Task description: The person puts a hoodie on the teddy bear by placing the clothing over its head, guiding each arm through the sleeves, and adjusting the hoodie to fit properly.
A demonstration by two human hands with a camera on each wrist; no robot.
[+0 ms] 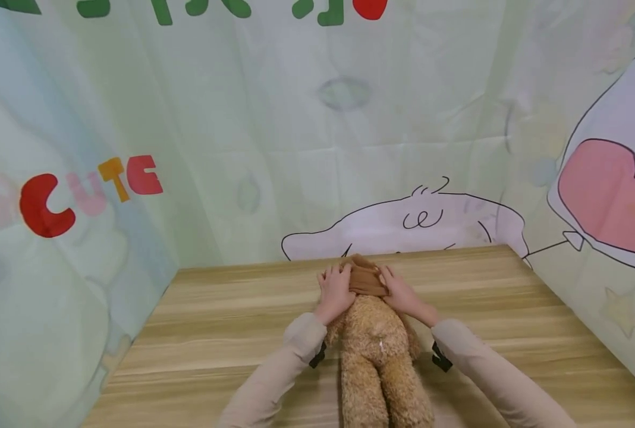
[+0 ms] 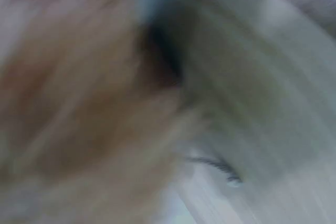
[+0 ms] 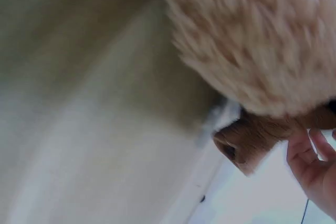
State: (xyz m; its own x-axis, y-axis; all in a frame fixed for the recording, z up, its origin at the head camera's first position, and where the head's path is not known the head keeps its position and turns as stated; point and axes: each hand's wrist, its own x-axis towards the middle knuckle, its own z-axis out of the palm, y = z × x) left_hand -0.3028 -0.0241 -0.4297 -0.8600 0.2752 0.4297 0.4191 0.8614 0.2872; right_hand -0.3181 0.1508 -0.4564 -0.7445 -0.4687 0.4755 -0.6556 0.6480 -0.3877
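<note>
A light-brown plush toy (image 1: 375, 330) with curly fur lies on the table, its legs pointing toward me. Bunched brown cloth (image 1: 366, 279) covers its upper end, so the head is hidden. My left hand (image 1: 335, 292) grips the left side of this cloth, and my right hand (image 1: 405, 295) holds the right side, thumb inward. In the right wrist view, curled fingers of the right hand (image 3: 313, 169) sit against the brown cloth (image 3: 257, 137), below the plush fur (image 3: 252, 40). The left wrist view is blurred; tan fur (image 2: 79, 119) fills its left half.
The wood-grain table (image 1: 232, 333) extends on both sides of the toy. Behind it hangs a pale green printed curtain (image 1: 274, 119), with more fabric at left and right. Black wrist devices (image 1: 442, 358) sit under the sleeves beside the toy.
</note>
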